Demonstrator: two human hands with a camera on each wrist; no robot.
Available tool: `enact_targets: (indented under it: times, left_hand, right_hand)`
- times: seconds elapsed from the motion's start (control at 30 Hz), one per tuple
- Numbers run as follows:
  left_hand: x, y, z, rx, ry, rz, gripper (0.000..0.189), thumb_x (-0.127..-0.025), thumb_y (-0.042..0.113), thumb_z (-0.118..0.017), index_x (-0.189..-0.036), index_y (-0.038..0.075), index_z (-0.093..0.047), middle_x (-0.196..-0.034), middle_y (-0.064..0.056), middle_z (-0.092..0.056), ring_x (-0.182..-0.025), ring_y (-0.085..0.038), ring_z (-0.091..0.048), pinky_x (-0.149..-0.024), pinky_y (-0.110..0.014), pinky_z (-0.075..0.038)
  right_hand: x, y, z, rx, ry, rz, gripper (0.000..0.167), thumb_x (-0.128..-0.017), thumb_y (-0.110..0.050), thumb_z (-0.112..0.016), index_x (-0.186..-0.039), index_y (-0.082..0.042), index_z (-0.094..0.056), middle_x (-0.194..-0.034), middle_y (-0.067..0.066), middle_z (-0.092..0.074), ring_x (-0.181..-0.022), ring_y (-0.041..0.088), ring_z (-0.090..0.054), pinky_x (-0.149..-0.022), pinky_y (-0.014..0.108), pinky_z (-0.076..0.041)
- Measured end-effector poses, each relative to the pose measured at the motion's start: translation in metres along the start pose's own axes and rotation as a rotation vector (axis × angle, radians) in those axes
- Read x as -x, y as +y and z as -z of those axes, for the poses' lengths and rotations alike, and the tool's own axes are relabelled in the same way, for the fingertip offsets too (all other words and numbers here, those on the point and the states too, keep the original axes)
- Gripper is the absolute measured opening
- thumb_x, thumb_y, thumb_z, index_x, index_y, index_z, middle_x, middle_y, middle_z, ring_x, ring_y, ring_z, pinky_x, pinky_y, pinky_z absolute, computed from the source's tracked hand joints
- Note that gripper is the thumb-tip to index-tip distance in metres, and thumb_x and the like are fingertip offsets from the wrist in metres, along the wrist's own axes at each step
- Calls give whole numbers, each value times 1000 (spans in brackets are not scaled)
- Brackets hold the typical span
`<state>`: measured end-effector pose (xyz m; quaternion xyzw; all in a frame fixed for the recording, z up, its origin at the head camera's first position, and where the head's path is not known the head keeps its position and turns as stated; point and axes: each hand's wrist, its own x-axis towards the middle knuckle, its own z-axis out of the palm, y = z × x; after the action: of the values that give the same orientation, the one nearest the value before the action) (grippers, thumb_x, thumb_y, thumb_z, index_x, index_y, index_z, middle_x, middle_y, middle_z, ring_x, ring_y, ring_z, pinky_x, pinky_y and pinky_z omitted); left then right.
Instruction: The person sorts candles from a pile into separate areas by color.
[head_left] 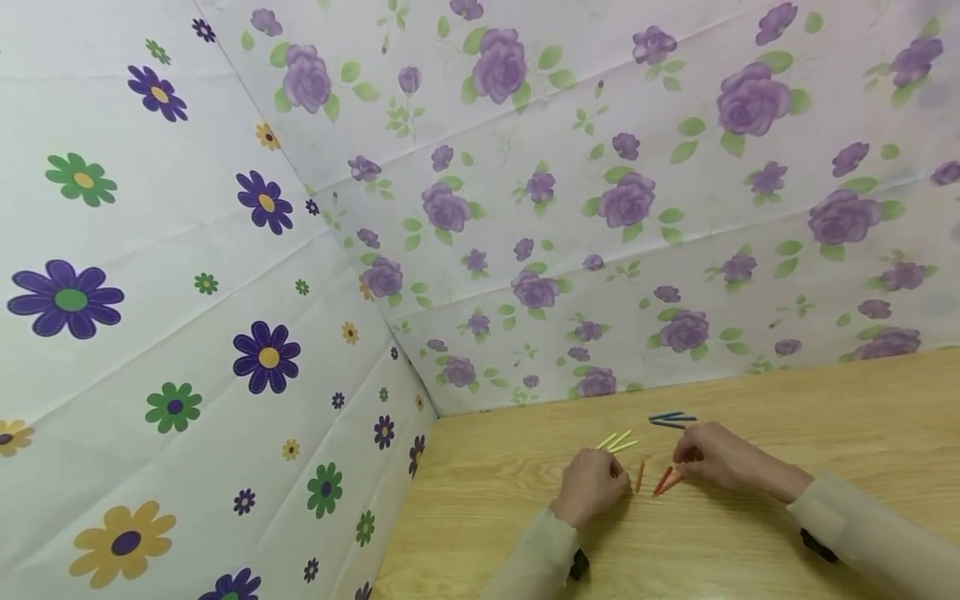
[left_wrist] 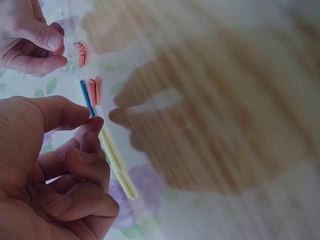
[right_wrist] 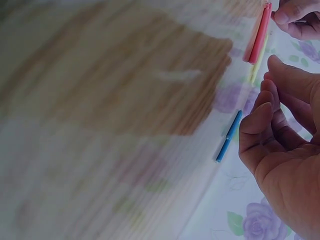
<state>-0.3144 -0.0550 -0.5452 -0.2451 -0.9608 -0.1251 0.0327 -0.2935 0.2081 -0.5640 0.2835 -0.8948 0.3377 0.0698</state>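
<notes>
My left hand point(head_left: 592, 483) hovers low over the table with its fingers loosely curled, just in front of the thin yellow sticks point(head_left: 618, 442). Its thumb and index tips nearly meet in the left wrist view, with nothing visible held. To the right of it lies a single orange stick point(head_left: 640, 476). My right hand point(head_left: 720, 454) is beside a small group of red and orange sticks point(head_left: 663, 481), fingertips close to one end. Between its relaxed fingers point(right_wrist: 257, 120) no stick shows in the right wrist view. Beyond that hand lie several blue sticks point(head_left: 671, 419).
The wood-grain table point(head_left: 465, 508) is shiny and reflects the hands in the wrist views. Behind it hangs a sheet with purple roses point(head_left: 535, 289), and at the left a sheet with daisies point(head_left: 267, 357). The two meet at the table's back left corner.
</notes>
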Motion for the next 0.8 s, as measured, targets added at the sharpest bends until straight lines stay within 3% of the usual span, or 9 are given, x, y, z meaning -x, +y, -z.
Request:
enact_targets:
  times: [0.23,0.5,0.6,0.8]
  left_hand:
    - [1,3,-1,19,-26,25,33,-97,21,-74,-64,21,-75,-59,13,-62,-51,-1,-44,-49,-18,-36]
    - [2,5,-3,37,-41,45,47,-96,30,-76,-52,20,-61,-49,15,-43,-46,-1,-35,-45,-20,-29]
    - [2,5,-3,40,-54,54,49,-95,34,-78,-51,22,-59,-48,16,-43,-45,-2,-36,-45,-20,-30]
    - [0,6,-2,23,-56,62,41,-92,42,-83,-58,24,-69,-55,17,-57,-52,-1,-46,-50,-21,-38]
  right_hand:
    - [6,2,1,11,7,19,6,-91,-10,-85,-97,-12,-83,-89,-9,-72,-80,-6,-57,-68,23,-52]
    - [9,1,1,12,-26,18,14,-90,-6,-84,-85,-17,-77,-80,-12,-60,-73,-5,-42,-64,22,-39]
    - [10,1,2,20,-45,1,12,-90,-5,-84,-87,-15,-77,-81,-11,-62,-73,-5,-44,-64,23,-40]
    - [9,0,4,21,-57,-18,11,-89,-5,-85,-87,-13,-78,-80,-11,-64,-73,-4,-46,-64,24,-41]
